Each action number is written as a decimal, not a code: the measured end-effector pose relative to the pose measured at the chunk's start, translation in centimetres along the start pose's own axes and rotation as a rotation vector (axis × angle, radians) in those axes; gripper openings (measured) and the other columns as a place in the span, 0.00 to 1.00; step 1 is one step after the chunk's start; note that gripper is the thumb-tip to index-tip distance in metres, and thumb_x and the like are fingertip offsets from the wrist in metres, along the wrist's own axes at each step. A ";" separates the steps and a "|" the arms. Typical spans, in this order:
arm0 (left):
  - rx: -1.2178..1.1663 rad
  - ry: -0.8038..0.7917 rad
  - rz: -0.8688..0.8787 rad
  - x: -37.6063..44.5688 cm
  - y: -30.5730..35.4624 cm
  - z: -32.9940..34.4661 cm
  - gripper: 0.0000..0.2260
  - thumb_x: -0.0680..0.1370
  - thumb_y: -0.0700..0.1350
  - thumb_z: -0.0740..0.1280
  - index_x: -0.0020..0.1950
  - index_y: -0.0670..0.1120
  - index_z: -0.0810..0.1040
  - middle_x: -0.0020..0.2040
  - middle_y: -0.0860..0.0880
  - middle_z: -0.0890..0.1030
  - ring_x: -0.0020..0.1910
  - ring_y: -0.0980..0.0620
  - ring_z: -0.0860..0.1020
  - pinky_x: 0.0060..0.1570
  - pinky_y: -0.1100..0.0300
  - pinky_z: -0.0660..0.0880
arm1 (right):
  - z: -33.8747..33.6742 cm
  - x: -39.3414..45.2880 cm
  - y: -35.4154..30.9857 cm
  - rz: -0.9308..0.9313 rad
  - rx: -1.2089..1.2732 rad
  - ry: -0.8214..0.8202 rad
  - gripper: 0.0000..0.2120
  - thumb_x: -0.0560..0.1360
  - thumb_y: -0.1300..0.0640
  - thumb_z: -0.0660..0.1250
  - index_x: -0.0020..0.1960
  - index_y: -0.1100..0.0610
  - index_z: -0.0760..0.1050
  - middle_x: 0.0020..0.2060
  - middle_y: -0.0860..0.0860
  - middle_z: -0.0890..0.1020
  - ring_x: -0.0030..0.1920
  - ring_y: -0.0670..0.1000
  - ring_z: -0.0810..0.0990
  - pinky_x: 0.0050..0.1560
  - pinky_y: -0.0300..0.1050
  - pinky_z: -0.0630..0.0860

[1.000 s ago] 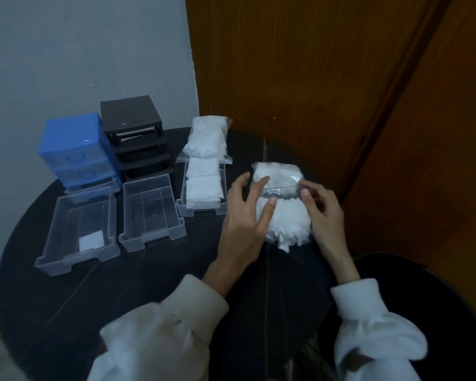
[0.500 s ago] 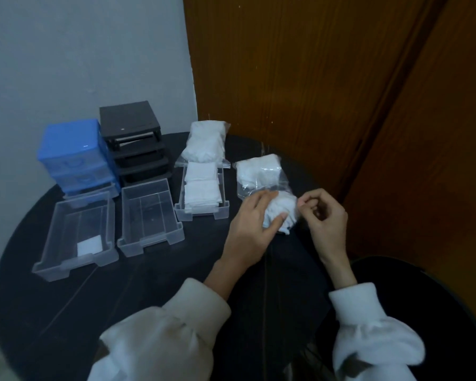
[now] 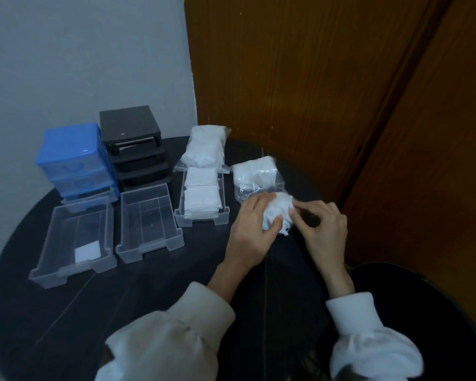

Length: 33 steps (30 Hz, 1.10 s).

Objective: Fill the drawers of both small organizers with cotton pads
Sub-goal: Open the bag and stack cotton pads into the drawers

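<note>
Both hands grip one loose wad of pads (image 3: 276, 213): left hand (image 3: 252, 229) curled round its near-left side with thumb under, right hand (image 3: 323, 229) pinching its right edge with thumb and forefinger. Wad sits on or just above the dark surface (image 3: 149, 298), at the mouth of the open bag (image 3: 256, 177); contact with the surface cannot be told.

Largest to smallest, what else counts:
- Blue organizer (image 3: 72, 158) and black organizer (image 3: 134, 144), far left, side by side. Black one's slots look empty.
- Three clear drawers out in a row in front of them. Left drawer (image 3: 72, 243) holds one pad (image 3: 87, 253). Middle drawer (image 3: 149, 224) looks empty. Right drawer (image 3: 202, 199) is stacked full.
- Sealed bag (image 3: 205, 147) lies at the far end of the full drawer, touching it.

Risks, as judged:
- Wad is crumpled and uneven, so pads could shed off the bottom as it is lifted over to a drawer.
- Right pinch holds only an edge, so pulling may peel off a few pads instead of moving the lot.
- Open bag lies just beyond the hands, so a sleeve or wrist could drag it and spill the rest.
- Full drawer is near the left hand, so a sideways carry might clip it.
- A bunched wad may not lie flat, so the drawer could jam going back in.
</note>
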<state>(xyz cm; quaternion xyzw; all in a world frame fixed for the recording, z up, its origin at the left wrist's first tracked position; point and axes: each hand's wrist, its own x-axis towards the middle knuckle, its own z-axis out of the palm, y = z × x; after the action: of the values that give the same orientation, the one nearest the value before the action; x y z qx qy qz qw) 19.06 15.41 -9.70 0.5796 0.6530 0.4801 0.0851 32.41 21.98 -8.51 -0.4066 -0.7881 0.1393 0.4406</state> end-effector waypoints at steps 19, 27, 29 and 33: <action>0.019 0.073 -0.041 0.1 0.6 -0.3 0.22 0.75 0.55 0.59 0.63 0.44 0.72 0.58 0.49 0.73 0.59 0.55 0.70 0.59 0.57 0.70 | 0.3 0.0 -0.3 -0.089 -0.022 -0.111 0.08 0.75 0.47 0.57 0.46 0.48 0.72 0.41 0.43 0.73 0.44 0.40 0.66 0.49 0.42 0.57; 0.065 0.082 -0.022 0.1 0.6 -0.4 0.18 0.77 0.51 0.62 0.64 0.45 0.71 0.60 0.49 0.72 0.60 0.56 0.69 0.59 0.60 0.69 | 0.3 -0.2 -0.2 -0.080 -0.025 -0.089 0.03 0.75 0.48 0.61 0.45 0.46 0.72 0.40 0.41 0.74 0.43 0.38 0.66 0.48 0.41 0.56; 0.058 0.082 -0.021 0.1 0.6 -0.4 0.18 0.77 0.50 0.62 0.64 0.45 0.71 0.59 0.49 0.72 0.60 0.55 0.69 0.59 0.59 0.69 | 0.3 -0.2 -0.3 -0.087 -0.017 -0.064 0.04 0.75 0.50 0.59 0.45 0.48 0.73 0.40 0.42 0.74 0.43 0.38 0.66 0.47 0.41 0.56; 0.033 0.085 -0.020 0.0 0.5 -0.3 0.20 0.76 0.54 0.60 0.64 0.45 0.72 0.59 0.49 0.73 0.59 0.54 0.70 0.59 0.57 0.70 | 0.3 -0.1 -0.3 -0.096 0.013 -0.038 0.07 0.75 0.50 0.55 0.44 0.48 0.71 0.39 0.42 0.72 0.42 0.38 0.66 0.46 0.42 0.57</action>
<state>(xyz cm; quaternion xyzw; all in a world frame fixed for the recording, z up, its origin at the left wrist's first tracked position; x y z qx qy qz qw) 19.19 15.19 -9.12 0.5534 0.6696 0.4927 0.0524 32.02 21.73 -8.57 -0.3626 -0.8141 0.1309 0.4343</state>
